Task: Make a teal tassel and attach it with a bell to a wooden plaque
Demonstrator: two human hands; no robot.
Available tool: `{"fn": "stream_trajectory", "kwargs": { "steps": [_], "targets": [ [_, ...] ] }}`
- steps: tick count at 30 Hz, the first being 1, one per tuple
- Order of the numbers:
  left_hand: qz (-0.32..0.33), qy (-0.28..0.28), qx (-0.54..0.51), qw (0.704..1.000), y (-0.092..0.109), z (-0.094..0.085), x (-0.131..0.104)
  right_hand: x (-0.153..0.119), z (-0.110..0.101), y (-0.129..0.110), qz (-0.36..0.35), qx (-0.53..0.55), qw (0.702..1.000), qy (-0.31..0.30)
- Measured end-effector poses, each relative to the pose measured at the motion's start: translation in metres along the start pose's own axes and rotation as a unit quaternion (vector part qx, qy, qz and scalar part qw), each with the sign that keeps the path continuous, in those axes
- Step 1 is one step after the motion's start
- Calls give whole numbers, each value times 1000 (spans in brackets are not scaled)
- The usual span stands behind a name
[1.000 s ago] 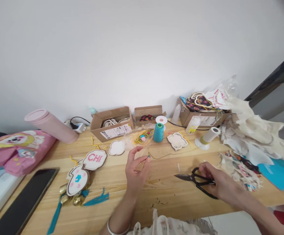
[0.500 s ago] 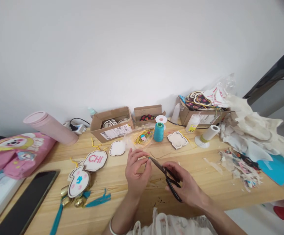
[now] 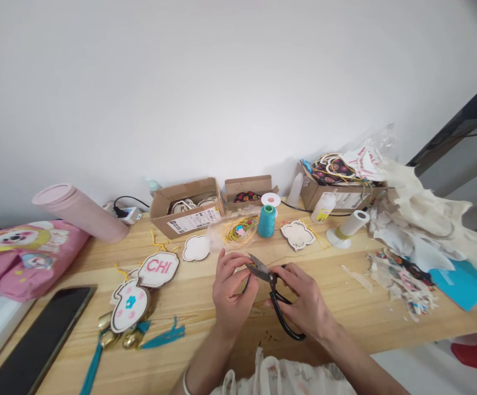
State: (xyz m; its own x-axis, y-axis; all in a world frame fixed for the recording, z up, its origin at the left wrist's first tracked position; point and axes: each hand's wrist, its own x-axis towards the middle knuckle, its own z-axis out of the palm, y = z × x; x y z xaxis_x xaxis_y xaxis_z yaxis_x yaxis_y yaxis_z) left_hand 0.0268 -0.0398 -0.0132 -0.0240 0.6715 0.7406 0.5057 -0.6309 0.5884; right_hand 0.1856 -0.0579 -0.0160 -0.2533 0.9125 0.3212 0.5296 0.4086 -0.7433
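My right hand (image 3: pixel 306 302) is closed round the black handles of a pair of scissors (image 3: pixel 277 296), whose blades are parted and point up and left. The blade tips reach the fingertips of my left hand (image 3: pixel 234 291). That hand is closed in a pinch, and a small dark strand shows below its fingertips; what it grips is too small to name. Behind the hands stands a teal thread spool (image 3: pixel 266 221), with a clear bag of yellow cords (image 3: pixel 238 229) to its left. A white flower-shaped patch (image 3: pixel 297 235) lies right of the spool.
Left are a "CHI" patch (image 3: pixel 158 269), bells with teal tassels (image 3: pixel 130 338), a phone (image 3: pixel 43 337), a pink tumbler (image 3: pixel 84 213) and a pink bag (image 3: pixel 37 255). Cardboard boxes (image 3: pixel 189 219) line the wall. Fabric scraps (image 3: pixel 407 282) and a blue sheet (image 3: pixel 463 282) lie right.
The scissor blades have opened and moved slightly left over my left fingertips. My right hand's fingers have spread the handles. The view has shifted slightly.
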Motion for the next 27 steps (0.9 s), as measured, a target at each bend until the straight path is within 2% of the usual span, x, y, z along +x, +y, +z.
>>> {"fn": "stream_trajectory", "kwargs": {
  "steps": [4, 12, 16, 19, 21, 24, 27],
  "targets": [
    [1, -5, 7, 1000, 0, 0, 0, 1, -4, 0, -16, -11, 1000, 4],
    [4, 3, 14, 1000, 0, 1, 0, 1, -7, -2, -2, -26, 999, -20],
    [-12, 1, 6, 1000, 0, 1, 0, -6, -2, 12, 21, -15, 1000, -13],
    [-24, -1, -8, 1000, 0, 1, -1, -15, -5, 30, 60, -9, 998, 5],
    [-33, 6, -26, 999, -1, 1, -2, -23, -14, 47, 79, -35, 996, 0],
    [-65, -1, -54, 996, -2, 1, -3, -33, -41, 71, 85, -118, 989, -36],
    [-93, -17, -70, 993, -3, 3, -5, -30, -69, 70, 71, -177, 980, -56]
  ]
}}
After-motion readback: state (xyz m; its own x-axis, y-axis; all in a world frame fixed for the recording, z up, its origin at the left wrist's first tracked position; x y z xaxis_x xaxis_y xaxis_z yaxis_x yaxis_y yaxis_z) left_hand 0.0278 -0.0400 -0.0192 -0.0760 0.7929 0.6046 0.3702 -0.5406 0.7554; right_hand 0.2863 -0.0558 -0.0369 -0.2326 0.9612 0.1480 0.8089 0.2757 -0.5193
